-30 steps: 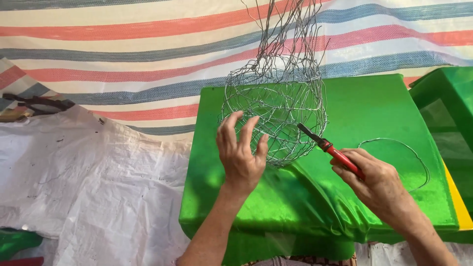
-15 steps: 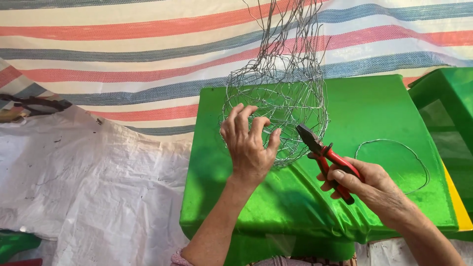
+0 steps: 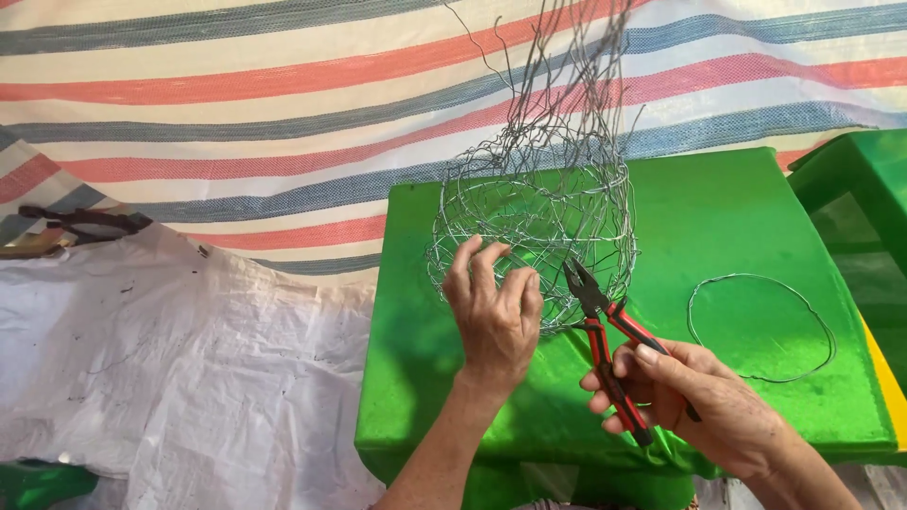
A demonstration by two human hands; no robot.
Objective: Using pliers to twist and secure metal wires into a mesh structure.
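Note:
A woven wire mesh basket [image 3: 539,212] stands on a shiny green table [image 3: 737,208], with loose wire ends rising from its top. My left hand [image 3: 496,316] rests against the near side of the basket, fingers curled onto the mesh. My right hand [image 3: 704,406] holds red-and-black pliers [image 3: 609,354], their jaws apart and pointing at the basket's lower rim beside my left fingers.
A loose wire ring [image 3: 761,326] lies flat on the table to the right. A second green piece [image 3: 864,203] stands at the far right. A striped tarp [image 3: 236,113] lies behind, white sheeting [image 3: 170,368] at the left, dark tool handles [image 3: 80,220] at the far left.
My right hand brought the pliers left and forward until the jaws reached the basket's lower rim. My left hand slid right and down along the mesh.

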